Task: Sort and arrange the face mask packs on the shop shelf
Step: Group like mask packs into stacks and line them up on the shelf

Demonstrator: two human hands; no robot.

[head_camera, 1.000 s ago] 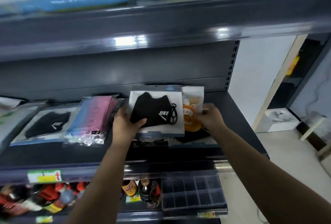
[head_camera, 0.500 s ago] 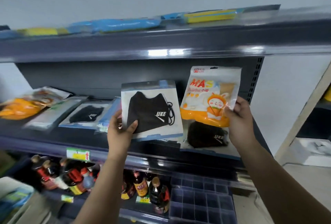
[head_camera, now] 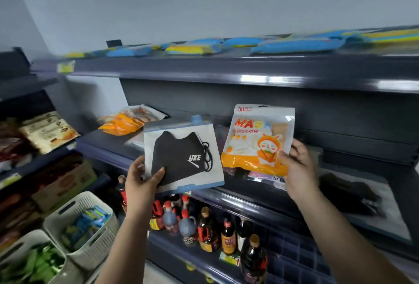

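The left grip is clamped on the lower left corner of a black mask pack, thumb across its front, while the right grip pinches the right edge of an orange mask pack printed with a cartoon rabbit. Both packs are held upright in the air at the centre of the frame, side by side and just apart, in front of the middle shelf. A second ago they were low against that shelf, the orange one half tucked behind the black; now both are lifted clear and the view has swung left, bringing a pile of orange packs at the far left end of the same shelf into sight. That suggests the sorting step is under way: the orange pack likely belongs with that pile. Another black pack lies flat at the right end of the shelf, blurred. Bottles stand on the shelf below.
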